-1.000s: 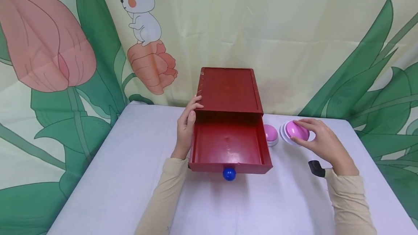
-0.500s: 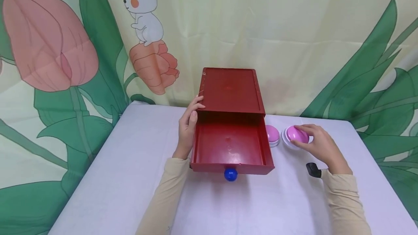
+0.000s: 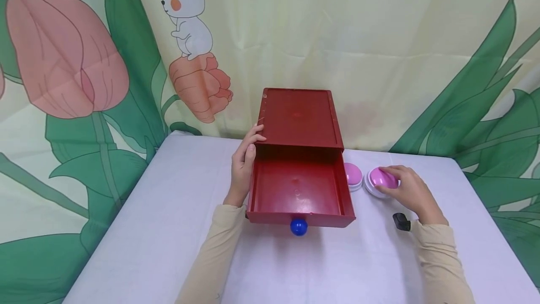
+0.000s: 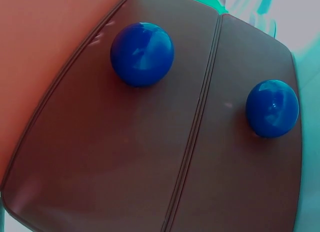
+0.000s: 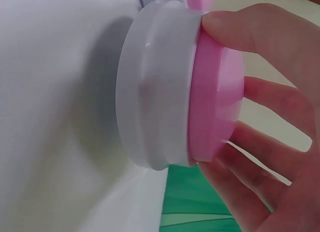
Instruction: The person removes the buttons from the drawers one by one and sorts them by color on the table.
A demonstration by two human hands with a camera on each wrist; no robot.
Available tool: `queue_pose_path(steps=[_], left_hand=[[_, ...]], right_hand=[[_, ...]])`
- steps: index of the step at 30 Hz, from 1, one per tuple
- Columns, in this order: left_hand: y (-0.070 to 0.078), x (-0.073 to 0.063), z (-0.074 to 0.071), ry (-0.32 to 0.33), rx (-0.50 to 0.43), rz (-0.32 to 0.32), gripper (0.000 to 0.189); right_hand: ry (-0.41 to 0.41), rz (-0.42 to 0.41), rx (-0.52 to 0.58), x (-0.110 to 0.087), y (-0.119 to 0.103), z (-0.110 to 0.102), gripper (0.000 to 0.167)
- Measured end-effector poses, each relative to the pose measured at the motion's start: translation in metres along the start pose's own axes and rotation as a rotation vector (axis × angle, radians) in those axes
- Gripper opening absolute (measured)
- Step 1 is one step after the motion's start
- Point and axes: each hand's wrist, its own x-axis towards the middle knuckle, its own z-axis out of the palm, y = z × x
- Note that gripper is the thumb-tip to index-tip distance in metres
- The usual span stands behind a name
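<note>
A red drawer box (image 3: 299,117) stands at the back of the table, its bare drawer (image 3: 301,219) pulled out toward me. My left hand (image 3: 242,168) rests against the box's left side, fingertips over the top edge and thumb near the front. Two blue ball knobs (image 4: 142,54) on brownish-red fronts fill the left wrist view, where the left hand is hidden. My right hand (image 3: 413,193) pinches the pink top of a white-based push button (image 5: 215,91) between thumb and fingers. Whether its base touches the table, I cannot tell.
A second pink-and-white push button (image 3: 352,175) sits between the box and the held one, partly hidden by the box. Behind the white table (image 3: 168,229) hangs a printed curtain (image 3: 358,36). A black wrist camera (image 3: 401,222) is by the right sleeve.
My right hand has lowered the push button and shifted it slightly toward me. The left hand stays against the box, and the drawer remains pulled out.
</note>
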Motion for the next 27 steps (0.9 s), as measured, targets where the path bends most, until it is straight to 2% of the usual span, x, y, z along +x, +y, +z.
queue_pose_path(steps=[6,21,27], left_hand=[[-0.003,0.001,-0.001,0.001,0.023,0.017,0.032],[0.002,0.002,0.003,0.007,-0.013,-0.032,0.032],[0.003,0.001,0.003,0.014,0.008,-0.024,0.032]], right_hand=[[0.000,-0.007,-0.011,0.004,0.005,0.005,0.055],[0.019,-0.043,0.002,0.012,0.012,0.011,0.050],[-0.036,-0.016,0.023,0.015,0.013,0.012,0.051]])
